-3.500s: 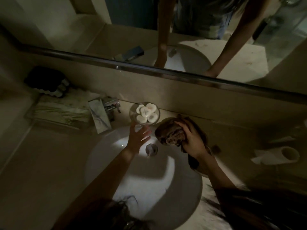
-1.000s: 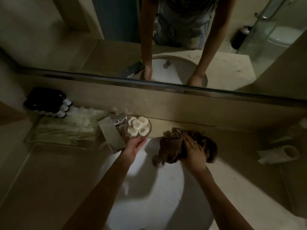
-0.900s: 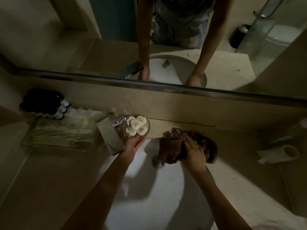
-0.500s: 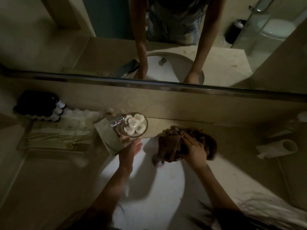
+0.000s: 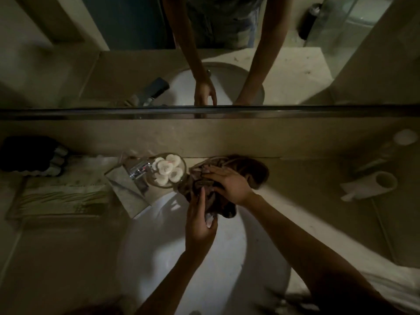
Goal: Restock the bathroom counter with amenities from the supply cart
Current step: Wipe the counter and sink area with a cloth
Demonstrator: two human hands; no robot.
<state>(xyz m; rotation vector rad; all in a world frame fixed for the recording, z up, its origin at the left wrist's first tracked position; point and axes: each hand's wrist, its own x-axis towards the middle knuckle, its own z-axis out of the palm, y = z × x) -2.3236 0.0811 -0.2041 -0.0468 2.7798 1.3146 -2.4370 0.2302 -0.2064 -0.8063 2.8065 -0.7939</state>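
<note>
Amenity dish: clear round glass dish (image 5: 159,184) holding round white discs (image 5: 164,167). It sits on the beige stone counter (image 5: 306,178) at the back rim of the white oval sink basin (image 5: 227,269), centre frame, just right of the chrome faucet (image 5: 137,172). Both hands are off to its right.

Crumpled brown cloth (image 5: 245,169) is up against the dish's right side, hanging over the basin's back edge. Right hand (image 5: 229,185) is palm-down on the cloth, fingers spread over the top, thumb dug into the folds, gripping the bunch. Left hand (image 5: 198,223) is below it, over the basin, fingertips against the cloth's lower edge. Pinching or just touching, can't tell.

Left of frame: clear flat tray (image 5: 45,215) with pale packets, dark bottles with white caps (image 5: 27,153) behind it. Right of frame: white toilet roll (image 5: 375,185) lying on the counter. Mirror (image 5: 68,64) across the top reflects both arms.
</note>
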